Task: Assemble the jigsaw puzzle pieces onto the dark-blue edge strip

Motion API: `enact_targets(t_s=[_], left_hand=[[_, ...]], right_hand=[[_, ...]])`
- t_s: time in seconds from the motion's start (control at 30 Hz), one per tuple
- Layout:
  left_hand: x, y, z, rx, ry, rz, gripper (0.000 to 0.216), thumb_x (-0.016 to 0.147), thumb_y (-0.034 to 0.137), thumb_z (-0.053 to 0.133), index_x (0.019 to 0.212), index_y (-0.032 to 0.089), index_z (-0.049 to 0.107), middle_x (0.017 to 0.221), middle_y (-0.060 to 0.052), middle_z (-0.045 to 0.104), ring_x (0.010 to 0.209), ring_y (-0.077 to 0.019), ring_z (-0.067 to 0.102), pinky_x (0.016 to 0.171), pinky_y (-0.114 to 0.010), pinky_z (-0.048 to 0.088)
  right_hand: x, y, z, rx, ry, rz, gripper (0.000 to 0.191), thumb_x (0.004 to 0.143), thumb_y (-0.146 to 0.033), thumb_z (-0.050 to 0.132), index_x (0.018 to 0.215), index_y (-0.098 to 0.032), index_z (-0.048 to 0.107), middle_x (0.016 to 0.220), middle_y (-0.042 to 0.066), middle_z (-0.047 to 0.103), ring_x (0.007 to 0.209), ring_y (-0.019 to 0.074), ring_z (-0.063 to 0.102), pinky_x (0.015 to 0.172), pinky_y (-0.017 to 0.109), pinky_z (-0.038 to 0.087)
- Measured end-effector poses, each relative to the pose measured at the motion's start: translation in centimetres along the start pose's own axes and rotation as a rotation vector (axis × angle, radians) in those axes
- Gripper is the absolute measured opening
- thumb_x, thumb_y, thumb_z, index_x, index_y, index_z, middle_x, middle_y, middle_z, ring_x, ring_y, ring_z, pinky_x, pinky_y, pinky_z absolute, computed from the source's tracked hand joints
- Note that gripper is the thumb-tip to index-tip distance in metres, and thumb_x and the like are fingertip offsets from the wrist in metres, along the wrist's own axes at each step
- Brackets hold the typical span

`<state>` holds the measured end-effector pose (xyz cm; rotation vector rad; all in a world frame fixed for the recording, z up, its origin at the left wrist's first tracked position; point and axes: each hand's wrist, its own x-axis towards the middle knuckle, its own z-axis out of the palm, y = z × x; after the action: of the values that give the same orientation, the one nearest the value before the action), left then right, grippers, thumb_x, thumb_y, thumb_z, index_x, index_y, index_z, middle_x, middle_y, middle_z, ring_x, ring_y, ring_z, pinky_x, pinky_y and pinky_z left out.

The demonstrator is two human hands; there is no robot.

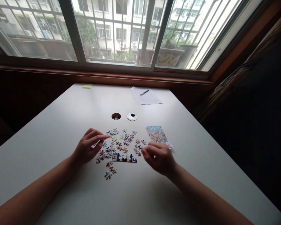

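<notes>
Now the left hand (86, 149) is hovering over the loose puzzle pieces (121, 142) scattered mid-table, fingers partly curled and seeming to pinch a pale piece, though I cannot tell for sure; the right hand (159, 157) is resting beside the joined strip (124, 158), fingers bent, its hold unclear; a picture card (158, 135) is lying just beyond it; paper (146, 95) and pen (144, 92) are sitting near the table's (61, 125) far edge.
</notes>
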<state>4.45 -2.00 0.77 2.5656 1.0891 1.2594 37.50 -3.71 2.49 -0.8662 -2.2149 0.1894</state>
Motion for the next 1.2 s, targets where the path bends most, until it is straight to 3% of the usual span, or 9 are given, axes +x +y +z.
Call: enact_targets(t_s=[0.13,0.23,0.7,0.97,1.2], left_hand=[[0.2,0.1,-0.2,0.004,0.023,-0.049,0.031,0.092,0.009,0.055,0.115,0.022,0.071,0.094,-0.005,0.067,0.086,-0.0193,0.057,0.076,-0.033,0.050],[0.1,-0.1,-0.2,0.004,0.025,-0.064,0.031,0.092,0.008,0.055,0.115,0.022,0.070,0.093,-0.005,0.066,0.087,-0.0193,0.056,0.077,-0.034,0.049],[0.3,-0.1,-0.1,0.004,0.019,-0.074,0.029,0.093,0.009,0.055,0.114,0.022,0.070,0.092,-0.005,0.065,0.085,-0.0188,0.055,0.075,-0.033,0.048],[0.3,-0.2,-0.2,0.004,0.020,-0.090,0.028,0.093,0.010,0.055,0.113,0.021,0.071,0.091,-0.005,0.064,0.085,-0.0192,0.055,0.076,-0.033,0.048],[0.3,-0.2,-0.2,0.004,0.029,-0.095,0.028,0.093,0.009,0.055,0.113,0.021,0.071,0.089,-0.004,0.064,0.085,-0.0188,0.055,0.076,-0.033,0.047]], right_hand=[[-0.8,-1.4,1.7,-0.019,-0.201,-0.246,0.028,0.095,-0.028,0.053,0.069,-0.021,0.058,0.061,-0.002,0.050,0.053,0.0112,0.040,0.053,0.028,0.028],[-1.1,-1.9,2.6,0.002,-0.238,-0.296,0.028,0.096,-0.031,0.052,0.070,-0.021,0.060,0.061,-0.002,0.052,0.052,0.0111,0.041,0.053,0.027,0.030],[-1.0,-1.2,2.9,0.000,-0.238,-0.254,0.026,0.096,-0.030,0.052,0.073,-0.022,0.061,0.063,-0.001,0.055,0.053,0.0114,0.048,0.054,0.025,0.036],[-0.9,-0.7,3.3,0.117,-0.172,-0.170,0.013,0.093,-0.023,0.055,0.093,-0.022,0.067,0.067,-0.001,0.064,0.055,0.0116,0.054,0.055,0.024,0.040],[-0.7,-0.3,3.5,0.182,-0.114,-0.114,0.021,0.091,-0.014,0.052,0.106,-0.021,0.066,0.083,0.003,0.073,0.066,0.0136,0.066,0.063,0.023,0.049]])
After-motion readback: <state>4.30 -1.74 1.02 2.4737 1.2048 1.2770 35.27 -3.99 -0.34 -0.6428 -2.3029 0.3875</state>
